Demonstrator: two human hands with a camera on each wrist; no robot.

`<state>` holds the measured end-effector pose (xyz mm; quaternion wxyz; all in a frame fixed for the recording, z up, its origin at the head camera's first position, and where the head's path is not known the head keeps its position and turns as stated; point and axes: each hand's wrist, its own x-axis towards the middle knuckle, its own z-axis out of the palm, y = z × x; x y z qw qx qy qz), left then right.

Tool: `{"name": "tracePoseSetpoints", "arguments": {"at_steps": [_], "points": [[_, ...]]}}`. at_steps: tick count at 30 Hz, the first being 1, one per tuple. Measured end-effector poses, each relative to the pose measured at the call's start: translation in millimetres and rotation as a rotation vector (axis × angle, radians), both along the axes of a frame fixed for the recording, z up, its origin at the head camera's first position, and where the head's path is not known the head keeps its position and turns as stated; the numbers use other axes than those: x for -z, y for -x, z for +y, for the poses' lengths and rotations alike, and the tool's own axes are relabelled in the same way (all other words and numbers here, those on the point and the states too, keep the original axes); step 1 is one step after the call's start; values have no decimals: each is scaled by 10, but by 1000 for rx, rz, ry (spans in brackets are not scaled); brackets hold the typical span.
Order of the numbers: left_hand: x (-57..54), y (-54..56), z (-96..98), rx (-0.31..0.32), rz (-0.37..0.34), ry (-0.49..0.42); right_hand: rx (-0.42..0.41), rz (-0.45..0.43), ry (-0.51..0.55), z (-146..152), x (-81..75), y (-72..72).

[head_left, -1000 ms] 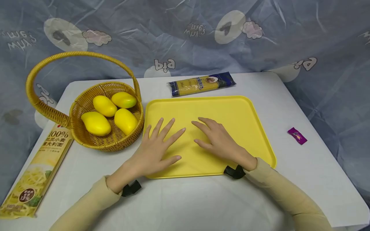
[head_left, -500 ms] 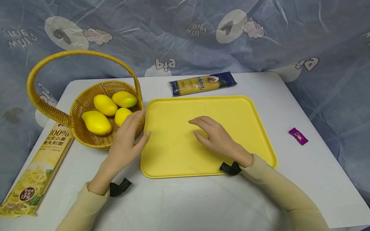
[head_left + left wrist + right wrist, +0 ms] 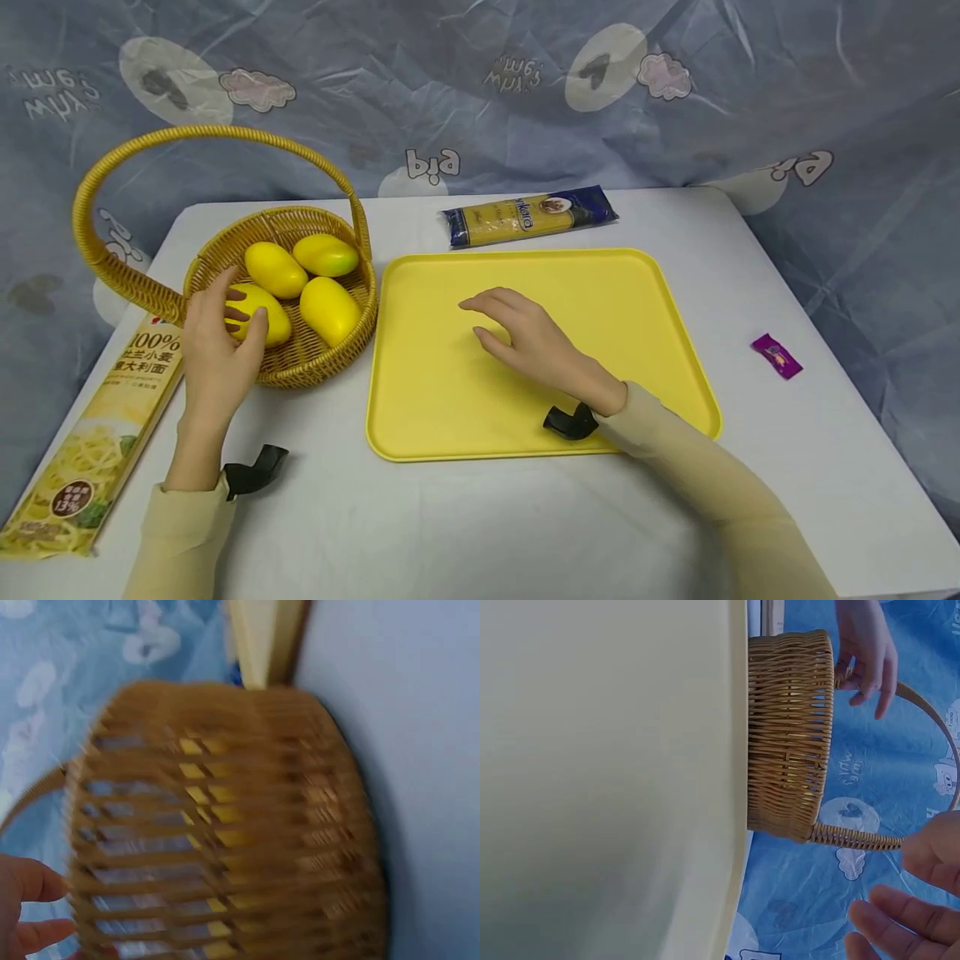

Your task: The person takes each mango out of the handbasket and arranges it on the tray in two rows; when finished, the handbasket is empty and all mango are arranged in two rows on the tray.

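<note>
My left hand (image 3: 217, 358) hovers at the front left rim of a wicker basket (image 3: 315, 373), fingers bent loosely over the nearest yellow mango (image 3: 272, 323), which they partly hide. Several mangoes lie in the basket, one with a greenish end (image 3: 341, 260). From the right wrist side, the left hand (image 3: 870, 652) shows above the basket rim, fingers hanging down. Up close in the left wrist view, the basket wall (image 3: 262, 772) is blurred, with fingertips right at its rim. My right hand (image 3: 528, 337) is held over the yellow tray (image 3: 420, 417), thumb and fingers apart, holding nothing.
The tall basket handle (image 3: 217, 132) arches over the basket. A long noodle packet (image 3: 97, 442) lies at the left edge, partly behind the basket. Behind the tray lies a blue and yellow pasta packet (image 3: 528, 218). A small purple wrapped sweet (image 3: 777, 356) is at the right.
My left hand has moved left from over the tray to the basket, its spread fingers now bent over a mango. My right hand has shifted slightly left above the tray.
</note>
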<state>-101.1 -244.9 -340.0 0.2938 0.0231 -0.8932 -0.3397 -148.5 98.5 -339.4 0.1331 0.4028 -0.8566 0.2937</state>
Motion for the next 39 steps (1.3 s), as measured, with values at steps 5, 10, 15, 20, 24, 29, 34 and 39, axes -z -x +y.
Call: {"name": "tracePoseSetpoints", "arguments": {"at_steps": [5, 10, 15, 20, 24, 29, 34, 39], "points": [[142, 62, -196, -173, 6, 102, -49, -5, 13, -122, -38, 82], [292, 123, -357, -313, 74, 126, -95, -29, 41, -260, -51, 181], [347, 113, -468, -396, 95, 132, -142, -48, 82, -418, -43, 293], [266, 18, -567, -341, -238, 181, -164, -84, 106, -582, -44, 399], [247, -2, -673, -91, -462, 90, -195, -133, 104, -744, -72, 479], [360, 66, -737, 118, -367, -177, -208, -223, 62, -999, -115, 569], [442, 127, -689, 111, -266, -324, -184, -341, -42, -1293, -191, 634], [448, 135, -647, 68, -218, -404, -180, -398, -232, -1608, -232, 723]]}}
